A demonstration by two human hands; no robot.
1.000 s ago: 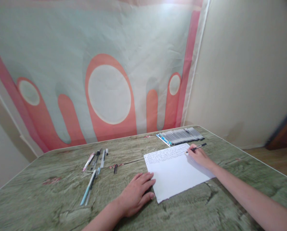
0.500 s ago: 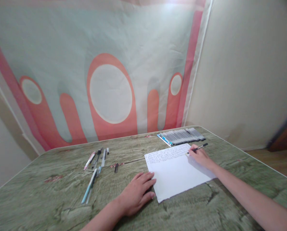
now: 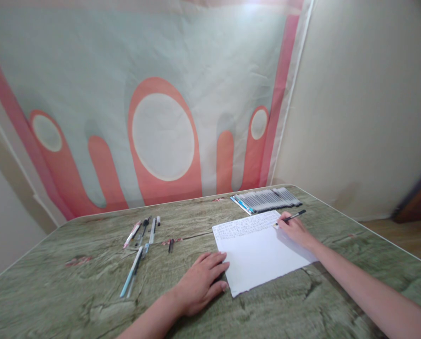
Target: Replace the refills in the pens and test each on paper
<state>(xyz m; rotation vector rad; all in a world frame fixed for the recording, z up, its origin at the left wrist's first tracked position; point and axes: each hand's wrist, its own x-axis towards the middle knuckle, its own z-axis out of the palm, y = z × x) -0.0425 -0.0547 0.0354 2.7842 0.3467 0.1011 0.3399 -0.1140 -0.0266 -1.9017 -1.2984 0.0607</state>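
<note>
A white sheet of paper (image 3: 258, 263) lies at a slant on the table, with rows of small handwriting across its upper part. My right hand (image 3: 292, 229) rests on the sheet's right side, its fingers closed around a black pen (image 3: 295, 215). The pen's tip points down at the paper near the end of the written lines. My left hand (image 3: 205, 281) lies flat at the sheet's left edge, fingers stretched out and touching the paper, with nothing in it.
A row of many grey pens or refills (image 3: 269, 199) lies at the back right, beside a blue-and-white packet (image 3: 242, 205). Several loose pens (image 3: 152, 230) are on the left, with a light-blue pen (image 3: 131, 273) nearer me. Two small dark caps (image 3: 171, 245) lie between. The wood-patterned table (image 3: 72, 292) meets a printed cloth (image 3: 206, 56) behind.
Almost nothing differs. The view has shifted very slightly; both hands, the pen and the paper keep their places.
</note>
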